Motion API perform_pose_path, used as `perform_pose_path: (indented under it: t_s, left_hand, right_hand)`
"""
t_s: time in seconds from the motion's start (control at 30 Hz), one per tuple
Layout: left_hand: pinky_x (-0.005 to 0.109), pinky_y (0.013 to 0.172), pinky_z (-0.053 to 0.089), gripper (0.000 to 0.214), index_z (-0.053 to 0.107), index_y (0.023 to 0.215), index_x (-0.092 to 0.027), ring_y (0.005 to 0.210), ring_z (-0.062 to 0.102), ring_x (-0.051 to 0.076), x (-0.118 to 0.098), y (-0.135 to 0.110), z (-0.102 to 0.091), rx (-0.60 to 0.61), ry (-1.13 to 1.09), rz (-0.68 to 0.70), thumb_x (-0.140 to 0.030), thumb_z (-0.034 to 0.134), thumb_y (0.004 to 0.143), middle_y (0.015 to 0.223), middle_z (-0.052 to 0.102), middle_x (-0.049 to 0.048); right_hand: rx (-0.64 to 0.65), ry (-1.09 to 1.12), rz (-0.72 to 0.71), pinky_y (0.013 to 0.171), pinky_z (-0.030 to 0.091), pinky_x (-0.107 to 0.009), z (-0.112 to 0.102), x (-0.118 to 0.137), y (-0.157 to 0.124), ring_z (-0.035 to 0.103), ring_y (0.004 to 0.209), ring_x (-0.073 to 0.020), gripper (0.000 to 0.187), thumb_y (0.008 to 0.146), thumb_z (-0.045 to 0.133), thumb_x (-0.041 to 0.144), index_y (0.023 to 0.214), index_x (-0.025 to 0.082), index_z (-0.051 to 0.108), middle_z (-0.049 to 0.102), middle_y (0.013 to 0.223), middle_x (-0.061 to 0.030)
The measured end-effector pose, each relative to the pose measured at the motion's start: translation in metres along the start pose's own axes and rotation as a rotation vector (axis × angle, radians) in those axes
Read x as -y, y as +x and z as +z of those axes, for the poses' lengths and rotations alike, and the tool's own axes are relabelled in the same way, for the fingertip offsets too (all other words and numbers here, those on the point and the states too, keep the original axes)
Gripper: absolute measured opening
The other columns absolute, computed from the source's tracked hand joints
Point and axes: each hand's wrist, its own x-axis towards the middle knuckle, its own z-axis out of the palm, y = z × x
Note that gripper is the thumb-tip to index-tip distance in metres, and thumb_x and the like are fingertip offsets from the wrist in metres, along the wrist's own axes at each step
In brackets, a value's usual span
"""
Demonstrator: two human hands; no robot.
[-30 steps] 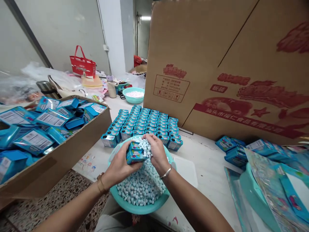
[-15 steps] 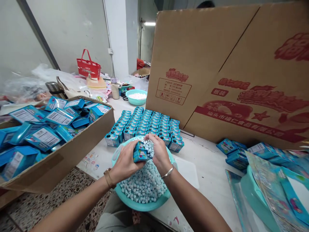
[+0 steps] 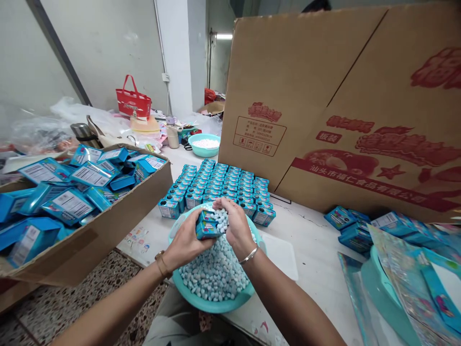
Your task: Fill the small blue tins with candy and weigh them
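Small blue boxes point(image 3: 207, 229), near the centre of the frame, are pinched between thumb and fingers of the left hand point(image 3: 185, 242). The right hand point(image 3: 238, 229) is cupped around pale pieces point(image 3: 221, 221) at their ends, probably to make a wall against spilling. Under both hands sits the basin point(image 3: 212, 307), seemingly so that dropped pieces are caught.

Pale grey wall point(image 3: 108, 53), dark strip point(image 3: 59, 53) slanting down it. White pillar point(image 3: 175, 43), socket point(image 3: 165, 77) at edge. Lit tube lamp point(image 3: 224, 36) farther back. White desk point(image 3: 313, 274), marked top. Speckled floor point(image 3: 117, 283).
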Motion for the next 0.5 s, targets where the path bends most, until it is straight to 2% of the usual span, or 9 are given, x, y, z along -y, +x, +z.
perform_pose_path:
  t_s: [0.2, 0.3, 0.43, 0.5]
  left_hand:
    - [0.04, 0.098, 0.048, 0.069, 0.044, 0.131, -0.021, 0.113, 0.06, 0.027, -0.002, 0.001, -0.004, 0.027, -0.044, -0.063, -0.024, 0.074, 0.069, 0.125, 0.061, 0.0082]
    - [0.04, 0.099, 0.048, 0.071, 0.043, 0.133, -0.021, 0.115, 0.059, 0.027, -0.002, 0.001, -0.004, 0.032, -0.082, -0.077, -0.023, 0.075, 0.069, 0.127, 0.059, 0.0086]
    - [0.045, 0.103, 0.045, 0.075, 0.042, 0.134, -0.02, 0.12, 0.056, 0.03, -0.001, -0.005, -0.007, 0.031, -0.11, -0.084, -0.027, 0.078, 0.068, 0.131, 0.056, 0.0113]
    - [0.046, 0.103, 0.045, 0.078, 0.042, 0.134, -0.019, 0.118, 0.057, 0.031, 0.0, -0.008, -0.01, 0.027, -0.15, -0.119, -0.031, 0.079, 0.067, 0.13, 0.057, 0.012]
  right_hand:
    - [0.077, -0.025, -0.002, 0.089, 0.044, -0.032, 0.003, 0.003, -0.007, 0.061, 0.082, -0.0173, 0.017, 0.073, 0.068, 0.036, 0.07, 0.02, 0.07, 0.069, 0.078, -0.002]
    - [0.098, 0.007, 0.021, 0.091, 0.044, -0.033, 0.001, 0.004, -0.007, 0.062, 0.085, -0.018, 0.017, 0.073, 0.069, 0.037, 0.072, 0.02, 0.071, 0.07, 0.08, -0.0027]
    - [0.024, 0.084, 0.059, 0.095, 0.044, -0.035, -0.016, 0.003, -0.002, 0.064, 0.09, -0.0194, 0.021, 0.073, 0.07, 0.041, 0.073, 0.02, 0.071, 0.071, 0.084, -0.0037]
    - [-0.005, 0.038, 0.039, 0.096, 0.043, -0.036, -0.027, -0.001, -0.002, 0.064, 0.092, -0.0198, 0.024, 0.076, 0.068, 0.044, 0.075, 0.02, 0.071, 0.071, 0.087, -0.004]
